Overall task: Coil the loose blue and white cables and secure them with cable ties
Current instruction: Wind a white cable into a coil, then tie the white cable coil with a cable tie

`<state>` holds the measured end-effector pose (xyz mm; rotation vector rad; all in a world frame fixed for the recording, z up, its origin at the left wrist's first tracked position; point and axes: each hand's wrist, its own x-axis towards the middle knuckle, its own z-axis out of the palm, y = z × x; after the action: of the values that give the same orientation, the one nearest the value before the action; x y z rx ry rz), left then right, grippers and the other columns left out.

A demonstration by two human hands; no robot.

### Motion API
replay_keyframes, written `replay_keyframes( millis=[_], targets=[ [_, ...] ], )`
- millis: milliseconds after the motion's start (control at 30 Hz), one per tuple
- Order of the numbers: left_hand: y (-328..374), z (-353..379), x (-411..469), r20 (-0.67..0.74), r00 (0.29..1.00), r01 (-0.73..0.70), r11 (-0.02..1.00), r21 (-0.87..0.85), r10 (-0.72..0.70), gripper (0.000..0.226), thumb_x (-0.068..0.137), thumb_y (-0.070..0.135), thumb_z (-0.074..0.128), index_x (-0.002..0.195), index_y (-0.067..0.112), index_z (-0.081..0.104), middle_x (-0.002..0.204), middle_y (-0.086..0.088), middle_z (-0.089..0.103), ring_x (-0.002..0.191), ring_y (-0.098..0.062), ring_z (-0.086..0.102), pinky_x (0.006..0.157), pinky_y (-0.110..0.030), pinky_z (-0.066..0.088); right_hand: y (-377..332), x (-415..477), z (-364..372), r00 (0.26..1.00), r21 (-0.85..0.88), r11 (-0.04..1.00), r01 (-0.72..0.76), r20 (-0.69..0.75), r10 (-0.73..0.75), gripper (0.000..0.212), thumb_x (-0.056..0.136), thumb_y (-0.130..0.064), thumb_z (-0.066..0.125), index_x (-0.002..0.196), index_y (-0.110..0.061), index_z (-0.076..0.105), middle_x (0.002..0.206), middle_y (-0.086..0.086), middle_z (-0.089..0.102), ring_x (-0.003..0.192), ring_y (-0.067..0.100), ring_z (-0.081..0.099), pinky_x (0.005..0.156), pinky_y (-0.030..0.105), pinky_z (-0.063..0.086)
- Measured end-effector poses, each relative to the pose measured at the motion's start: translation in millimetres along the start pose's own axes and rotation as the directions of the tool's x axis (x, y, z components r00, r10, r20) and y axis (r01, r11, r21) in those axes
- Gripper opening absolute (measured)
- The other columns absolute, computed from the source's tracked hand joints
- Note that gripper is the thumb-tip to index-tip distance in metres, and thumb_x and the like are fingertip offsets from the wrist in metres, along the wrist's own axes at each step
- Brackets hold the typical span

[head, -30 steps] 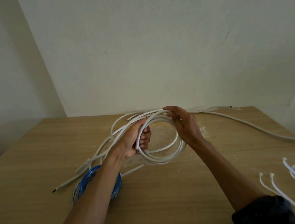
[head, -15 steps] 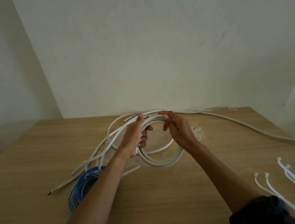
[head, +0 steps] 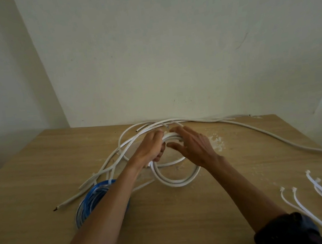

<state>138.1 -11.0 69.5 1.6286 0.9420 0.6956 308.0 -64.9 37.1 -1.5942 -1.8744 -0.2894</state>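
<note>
A white cable coil [head: 178, 181] stands partly wound at the middle of the wooden table [head: 187, 219]. My left hand [head: 151, 148] grips the coil's top left, fingers curled round the strands. My right hand [head: 194, 145] lies over the top right of the coil with its fingers stretched along the strands. A loose tail of the white cable [head: 274, 136] runs right along the back edge. Under my left forearm lies a coiled blue cable [head: 91, 201]. Several white cable ties [head: 306, 205] lie at the front right.
More loose white cable ends [head: 100, 176] trail to the left of the coil, one bare tip near the front left. White crumbs [head: 216, 141] dot the table beside my right hand. A wall stands right behind the table.
Both hands have come closer together at the top of the white coil. My right hand's fingers have flattened over the strands, and the coil sits a little lower on the table.
</note>
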Motion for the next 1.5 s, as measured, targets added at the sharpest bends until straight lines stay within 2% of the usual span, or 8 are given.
replay_keyframes(
  millis=[100,200,433,533,900,1100,1333,1500],
  targets=[
    [3,2,-1,-0.002,0.998,-0.057,0.993,0.105,0.058,0.030,0.109,0.032,0.023,0.099,0.018,0.049,0.059,-0.001,0.037,0.044,-0.010,0.027,0.044,-0.028,0.024,-12,4,6,0.997,-0.025,0.997,0.076,-0.018,-0.076,0.067,0.098,-0.030,0.064,0.155,-0.018,0.032,0.139,0.004,0.055,0.103,0.022,0.064,0.071,0.031,0.052],
    [5,1,-1,-0.041,0.993,-0.105,0.980,0.172,0.113,0.026,0.109,0.030,0.025,0.113,0.020,0.049,0.063,-0.005,0.046,0.043,-0.010,0.035,0.042,-0.026,0.029,-15,5,6,0.975,-0.147,0.968,0.205,-0.057,-0.216,0.057,0.094,-0.009,0.067,0.147,-0.014,0.047,0.122,0.006,0.061,0.084,0.021,0.063,0.060,0.022,0.039],
    [-4,6,5,-0.178,0.970,-0.118,0.958,0.261,0.168,0.042,0.104,0.042,0.038,0.097,0.012,0.067,0.059,0.002,0.059,0.047,-0.010,0.052,0.048,-0.027,0.041,-6,6,13,0.997,-0.177,0.981,0.078,0.026,-0.075,0.008,0.105,-0.012,0.050,0.112,-0.010,0.049,0.100,0.005,0.054,0.069,0.024,0.056,0.049,0.035,0.037],
    [-9,10,1,-0.184,0.982,-0.017,0.981,0.195,0.053,0.064,0.103,0.056,0.033,0.069,0.011,0.063,0.052,0.003,0.057,0.048,-0.014,0.057,0.051,-0.026,0.047,-3,2,14,0.999,-0.091,0.995,-0.039,-0.026,0.036,0.011,0.108,-0.020,0.044,0.108,-0.010,0.048,0.092,-0.001,0.046,0.061,0.019,0.046,0.050,0.033,0.034],
    [-7,20,4,-0.283,0.953,-0.043,0.976,0.215,0.104,0.046,0.101,0.031,0.036,0.066,0.011,0.059,0.069,-0.012,0.067,0.049,-0.018,0.047,0.058,-0.035,0.038,-4,2,1,0.987,0.149,0.976,-0.159,0.016,0.158,0.011,0.092,-0.016,0.062,0.100,-0.013,0.054,0.082,0.001,0.061,0.062,0.023,0.054,0.055,0.039,0.043],
    [-11,53,5,-0.101,0.995,-0.010,0.998,0.069,0.017,0.048,0.102,0.034,0.030,0.069,0.013,0.059,0.048,0.001,0.046,0.036,-0.013,0.037,0.045,-0.024,0.032,13,-22,-37,0.960,0.294,0.914,-0.278,0.121,0.253,0.026,0.101,-0.034,0.047,0.094,-0.015,0.063,0.074,0.000,0.063,0.065,0.016,0.057,0.060,0.034,0.044],
    [-14,87,10,0.130,0.989,0.078,0.997,-0.026,-0.074,0.040,0.101,0.031,0.029,0.066,0.018,0.043,0.051,0.006,0.030,0.044,-0.012,0.023,0.045,-0.023,0.021,77,-67,-116,0.723,-0.068,0.770,-0.634,0.300,0.622,0.028,0.096,-0.033,0.067,0.082,-0.010,0.072,0.076,0.002,0.072,0.068,0.015,0.064,0.070,0.036,0.055],
    [-12,98,6,0.180,0.979,0.092,0.996,0.004,-0.092,0.044,0.103,0.035,0.028,0.065,0.019,0.042,0.050,0.007,0.030,0.042,-0.011,0.022,0.041,-0.021,0.021,78,-90,-152,0.358,-0.593,0.663,-0.458,0.559,0.748,0.043,0.069,-0.045,0.091,0.083,-0.009,0.074,0.073,-0.001,0.074,0.068,0.013,0.070,0.063,0.026,0.055]
  ],
)
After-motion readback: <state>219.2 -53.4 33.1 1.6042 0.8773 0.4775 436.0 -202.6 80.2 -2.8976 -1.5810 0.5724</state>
